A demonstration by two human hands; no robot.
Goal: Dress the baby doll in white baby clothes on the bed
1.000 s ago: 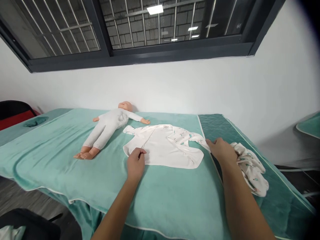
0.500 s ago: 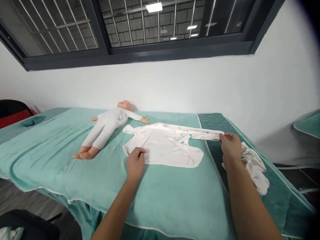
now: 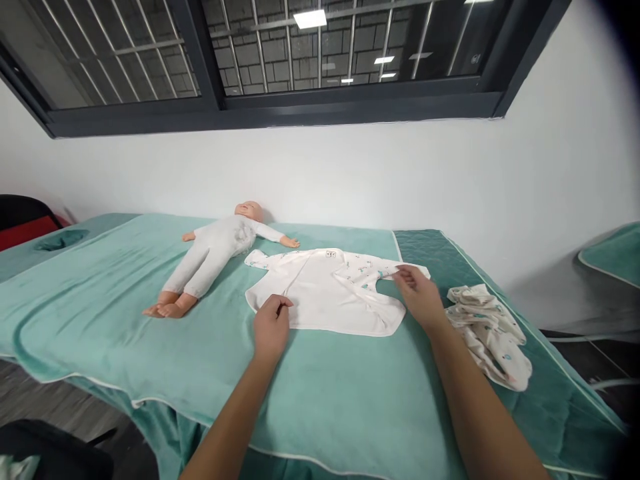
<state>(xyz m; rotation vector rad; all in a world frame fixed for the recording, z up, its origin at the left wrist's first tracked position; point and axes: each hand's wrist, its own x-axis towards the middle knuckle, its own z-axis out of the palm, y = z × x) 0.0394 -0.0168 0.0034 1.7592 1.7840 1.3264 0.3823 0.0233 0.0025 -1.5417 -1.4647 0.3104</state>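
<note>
A white long-sleeved baby shirt [image 3: 320, 297] with small printed figures on its sleeves lies spread on the green blanket. My left hand [image 3: 273, 327] has its fingers curled together on the shirt's lower left edge; the grip itself is partly hidden. Over on the right, my right hand [image 3: 417, 290] pinches the middle of the right sleeve, whose cuff sticks out beyond my fingers. Behind the shirt and to its left, a baby doll [image 3: 220, 243] in a white suit lies on its back, arms spread, one hand near the collar.
Crumpled patterned baby clothing [image 3: 493, 337] lies right of my forearm on a darker green cover [image 3: 565, 413]. The light green blanket [image 3: 125, 353] hangs over the bed's front edge. A white wall and a barred window stand behind. A black bag [image 3: 55, 447] sits lower left.
My right hand has let go of the sleeve's cuff and moved left to mid-sleeve. The sleeve's end has drawn in slightly. My left hand has stayed in place.
</note>
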